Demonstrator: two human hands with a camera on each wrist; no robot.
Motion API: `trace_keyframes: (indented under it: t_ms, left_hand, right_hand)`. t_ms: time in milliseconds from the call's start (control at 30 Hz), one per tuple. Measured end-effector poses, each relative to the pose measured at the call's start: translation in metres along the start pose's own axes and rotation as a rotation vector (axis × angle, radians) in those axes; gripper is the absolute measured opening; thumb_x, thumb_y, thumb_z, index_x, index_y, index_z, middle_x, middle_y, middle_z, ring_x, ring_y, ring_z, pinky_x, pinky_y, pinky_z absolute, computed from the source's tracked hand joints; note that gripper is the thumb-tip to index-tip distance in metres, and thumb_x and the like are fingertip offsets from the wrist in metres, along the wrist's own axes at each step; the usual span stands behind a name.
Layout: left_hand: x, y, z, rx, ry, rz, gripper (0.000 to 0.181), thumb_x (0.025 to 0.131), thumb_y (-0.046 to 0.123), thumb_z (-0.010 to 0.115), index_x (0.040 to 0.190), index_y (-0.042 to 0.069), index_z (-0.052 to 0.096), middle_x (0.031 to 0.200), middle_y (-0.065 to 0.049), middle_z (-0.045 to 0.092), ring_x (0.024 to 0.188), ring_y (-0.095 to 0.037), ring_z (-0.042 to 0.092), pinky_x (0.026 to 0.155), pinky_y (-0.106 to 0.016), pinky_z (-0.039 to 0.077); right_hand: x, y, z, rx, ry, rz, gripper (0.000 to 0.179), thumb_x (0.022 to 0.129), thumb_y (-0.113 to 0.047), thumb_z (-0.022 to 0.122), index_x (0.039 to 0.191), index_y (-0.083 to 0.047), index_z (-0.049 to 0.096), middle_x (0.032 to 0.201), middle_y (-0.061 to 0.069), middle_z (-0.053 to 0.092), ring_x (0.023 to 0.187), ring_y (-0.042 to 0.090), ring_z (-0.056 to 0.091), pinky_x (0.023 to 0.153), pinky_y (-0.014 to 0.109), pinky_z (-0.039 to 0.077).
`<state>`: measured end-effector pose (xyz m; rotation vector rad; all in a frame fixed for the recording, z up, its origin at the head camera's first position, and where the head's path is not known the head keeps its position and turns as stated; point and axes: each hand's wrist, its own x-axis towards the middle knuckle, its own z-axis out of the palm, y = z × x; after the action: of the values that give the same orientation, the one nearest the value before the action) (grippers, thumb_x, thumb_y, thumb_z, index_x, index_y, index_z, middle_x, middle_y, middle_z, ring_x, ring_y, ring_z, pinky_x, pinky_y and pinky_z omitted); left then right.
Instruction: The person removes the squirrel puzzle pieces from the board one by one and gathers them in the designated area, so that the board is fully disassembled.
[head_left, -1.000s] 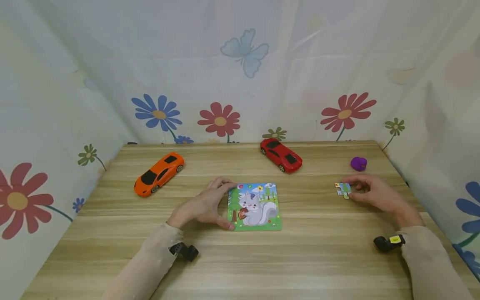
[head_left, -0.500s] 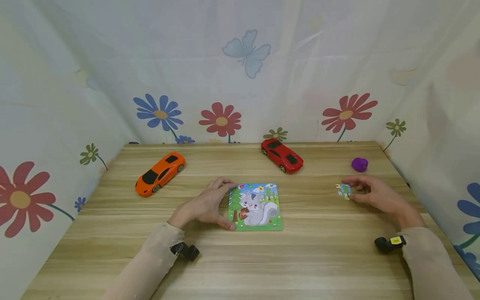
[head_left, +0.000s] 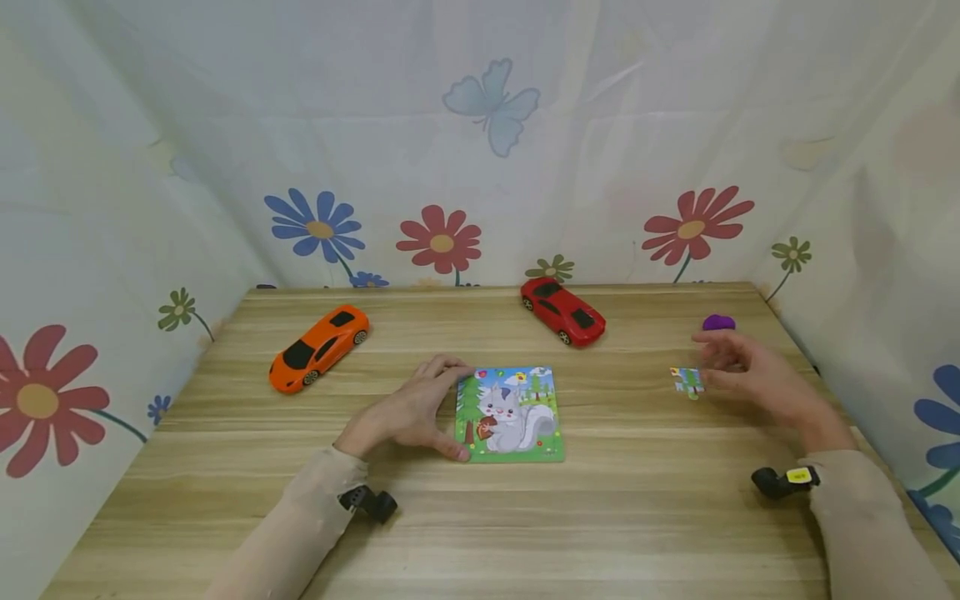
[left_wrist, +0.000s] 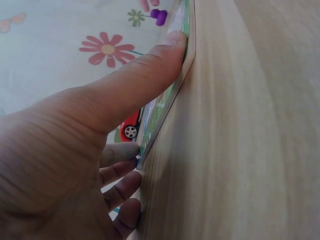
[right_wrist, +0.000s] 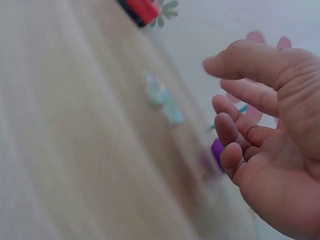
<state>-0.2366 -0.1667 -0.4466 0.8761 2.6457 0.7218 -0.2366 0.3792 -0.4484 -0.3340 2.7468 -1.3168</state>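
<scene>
A square squirrel jigsaw puzzle [head_left: 510, 417] lies flat on the table. My left hand [head_left: 412, 410] holds it by its left side, the thumb at the near corner and fingertips at the far corner. In the left wrist view the thumb [left_wrist: 145, 75] rests over the puzzle's edge. Right of it, a loose jigsaw piece [head_left: 686, 382] with sky and trees lies on the wood. My right hand [head_left: 750, 379] hovers just beside this piece, fingers loosely bent and holding nothing. The right wrist view shows the piece [right_wrist: 165, 100], blurred, apart from the fingertips.
An orange toy car [head_left: 320, 348] stands at the back left and a red toy car [head_left: 562, 311] at the back centre. A small purple toy [head_left: 718, 322] sits behind my right hand, partly covered. Patterned cloth [head_left: 345, 125] encloses the table's back and sides.
My right hand has let go of the jigsaw piece and lifted slightly up and to the right, now covering part of the purple toy. The left hand and puzzle stay put.
</scene>
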Motion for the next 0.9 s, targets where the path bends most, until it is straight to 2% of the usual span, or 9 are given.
trace_keyframes:
  t_ms: [133,300,367,533,633,900]
  left_hand:
    - [0.0,0.0,0.0,0.004,-0.001,-0.003,0.131,0.07,0.054,0.106,0.172,0.009,0.037,0.174,-0.014,0.031,0.158,-0.037,0.031,0.131,-0.06,0.035]
    - [0.001,-0.001,0.0,0.011,-0.003,-0.004,0.131,0.07,0.054,0.106,0.173,0.009,0.037,0.174,-0.015,0.031,0.158,-0.037,0.031,0.13,-0.061,0.035]
    - [0.001,-0.001,0.001,0.009,-0.005,-0.006,0.131,0.07,0.054,0.106,0.173,0.01,0.037,0.174,-0.014,0.031,0.158,-0.037,0.031,0.13,-0.061,0.035]
    - [0.003,-0.001,0.002,0.009,-0.012,-0.001,0.131,0.071,0.055,0.106,0.173,0.011,0.036,0.175,-0.014,0.03,0.158,-0.037,0.03,0.13,-0.062,0.036]
    - [0.004,-0.002,0.002,0.008,-0.018,-0.005,0.132,0.071,0.055,0.106,0.174,0.012,0.036,0.175,-0.014,0.029,0.159,-0.037,0.03,0.13,-0.062,0.035]
    - [0.001,-0.002,0.001,-0.001,0.0,-0.006,0.132,0.069,0.055,0.106,0.173,0.01,0.037,0.175,-0.015,0.03,0.159,-0.038,0.03,0.131,-0.063,0.033]
  right_hand:
    - [0.002,-0.021,-0.002,0.062,0.049,0.006,0.067,0.109,-0.019,0.075,0.167,-0.005,0.043,0.147,0.012,0.057,0.114,0.009,0.059,0.086,0.018,0.058]
    - [0.001,-0.053,-0.002,0.127,0.154,-0.049,0.071,0.108,-0.019,0.077,0.169,-0.011,0.043,0.145,-0.008,0.059,0.116,0.006,0.063,0.092,0.01,0.055]
    - [0.0,-0.066,-0.001,0.149,0.19,-0.067,0.073,0.106,-0.018,0.079,0.17,-0.016,0.043,0.147,-0.01,0.058,0.118,0.006,0.064,0.093,0.009,0.054]
    - [-0.004,-0.091,0.004,0.185,0.228,-0.084,0.078,0.105,-0.018,0.08,0.172,-0.025,0.042,0.158,-0.003,0.056,0.12,0.008,0.065,0.094,0.01,0.055]
    - [-0.003,-0.103,0.011,0.193,0.23,-0.101,0.079,0.105,-0.019,0.081,0.173,-0.026,0.041,0.16,0.001,0.055,0.119,0.009,0.066,0.092,0.01,0.056]
    - [0.015,-0.126,0.048,0.212,0.161,-0.202,0.079,0.102,-0.014,0.083,0.171,-0.019,0.044,0.161,0.012,0.055,0.118,0.017,0.066,0.087,0.017,0.057]
